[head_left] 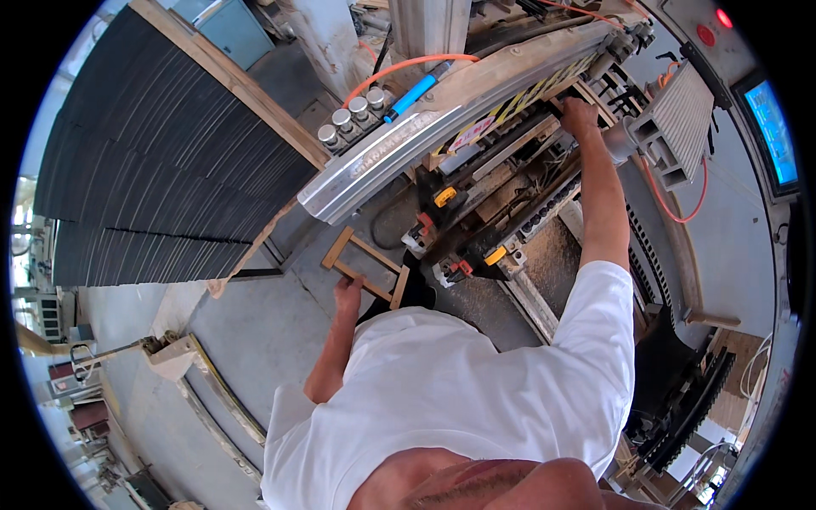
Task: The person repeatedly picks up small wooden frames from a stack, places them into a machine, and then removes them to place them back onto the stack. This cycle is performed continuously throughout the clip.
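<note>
I have the left hand (347, 294) gripping a wooden frame (399, 286) that juts past its fingers; the machine (501, 183) lies beside the right hand (580, 117), whose finger state I can't tell.

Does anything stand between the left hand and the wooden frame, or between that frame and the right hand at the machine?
Nothing visible separates the left hand from the wooden frame; it holds it. Between the frame and the right hand, the machine's rails and yellow fittings lie across this view.
</note>
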`<state>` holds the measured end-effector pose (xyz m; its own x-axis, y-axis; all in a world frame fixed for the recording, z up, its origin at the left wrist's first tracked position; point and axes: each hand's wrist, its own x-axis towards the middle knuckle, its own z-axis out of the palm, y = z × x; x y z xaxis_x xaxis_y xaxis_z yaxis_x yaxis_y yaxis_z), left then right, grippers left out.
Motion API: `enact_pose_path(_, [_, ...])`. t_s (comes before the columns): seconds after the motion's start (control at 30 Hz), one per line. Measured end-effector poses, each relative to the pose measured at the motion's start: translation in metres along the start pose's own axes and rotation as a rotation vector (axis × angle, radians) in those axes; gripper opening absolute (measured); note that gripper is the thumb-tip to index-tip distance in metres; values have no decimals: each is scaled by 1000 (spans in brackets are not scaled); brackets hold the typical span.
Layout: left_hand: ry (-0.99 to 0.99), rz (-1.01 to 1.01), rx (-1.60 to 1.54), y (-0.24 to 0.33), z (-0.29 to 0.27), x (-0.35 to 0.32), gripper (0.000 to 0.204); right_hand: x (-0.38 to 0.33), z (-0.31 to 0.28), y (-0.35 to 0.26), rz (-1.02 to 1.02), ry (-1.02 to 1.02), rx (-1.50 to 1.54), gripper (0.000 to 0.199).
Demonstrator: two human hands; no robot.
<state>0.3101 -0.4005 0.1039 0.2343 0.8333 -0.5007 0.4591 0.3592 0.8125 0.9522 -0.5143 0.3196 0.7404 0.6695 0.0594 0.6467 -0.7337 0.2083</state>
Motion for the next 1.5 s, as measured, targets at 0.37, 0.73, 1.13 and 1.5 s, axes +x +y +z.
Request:
enact_pose_path(0.37, [86, 257, -106, 55, -67, -49, 22, 8, 17, 5, -139, 37, 1, 26])
enact_pose_path(0.73, [463, 795, -337, 249, -307, -207, 33, -21, -38, -25, 69, 9, -4, 41])
enact_pose_path(1.13, [510, 776, -560, 417, -701, -59, 30, -240, -199, -176, 6, 1092, 1173, 16])
enact_pose_path(1.5, [554, 709, 95, 468, -740, 86, 40, -352, -156, -322, 11, 431, 1148, 13])
